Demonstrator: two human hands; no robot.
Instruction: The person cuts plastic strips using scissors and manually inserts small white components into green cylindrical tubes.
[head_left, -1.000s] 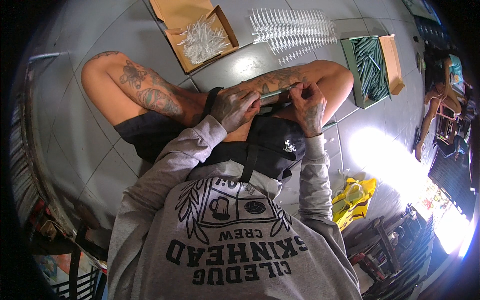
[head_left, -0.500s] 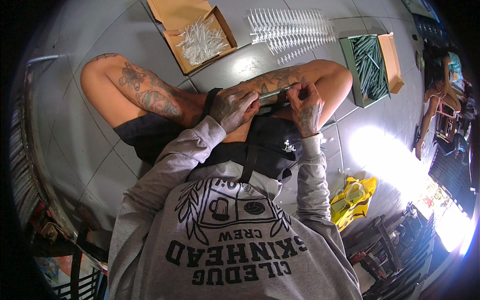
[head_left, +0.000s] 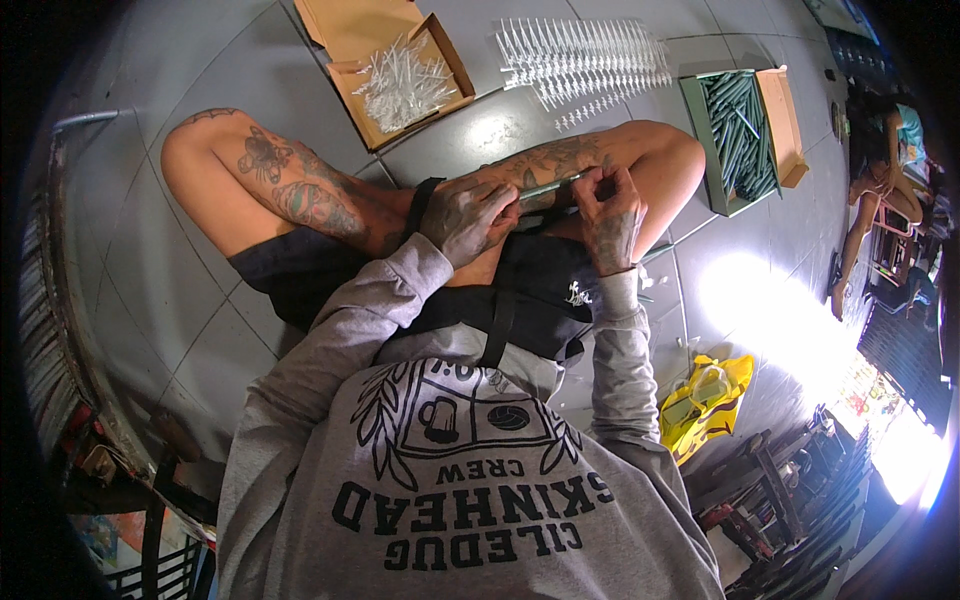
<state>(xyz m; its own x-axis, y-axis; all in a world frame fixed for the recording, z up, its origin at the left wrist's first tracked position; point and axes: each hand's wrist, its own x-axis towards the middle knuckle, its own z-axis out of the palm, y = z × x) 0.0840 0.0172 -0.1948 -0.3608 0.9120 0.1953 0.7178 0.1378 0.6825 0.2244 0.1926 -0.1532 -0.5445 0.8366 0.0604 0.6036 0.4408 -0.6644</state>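
Note:
Above my crossed legs, a thin dark green pen-like stick [head_left: 545, 188] lies level between my two hands. My left hand [head_left: 466, 222] is closed round its left end. At the other end, the fingertips of my right hand [head_left: 610, 220] pinch together; whether they also hold a small part there is too small to tell. Beyond my right knee, a green box [head_left: 702, 140] with a brown flap holds many similar green sticks [head_left: 742, 140]. Past my shins, an open cardboard box [head_left: 360, 28] contains a heap of thin clear-white pieces [head_left: 405, 85].
Rows of slim whitish pieces [head_left: 585, 60] are laid out on the grey tiled floor [head_left: 150, 260] ahead. A yellow plastic bag [head_left: 708, 410] lies at my right side. Another person [head_left: 905, 150] sits at the far right, near a bright patch of light on the floor.
Both hands keep almost the same place and hold on the stick. My right hand's fingers have shifted very slightly; the boxes and rows stay put.

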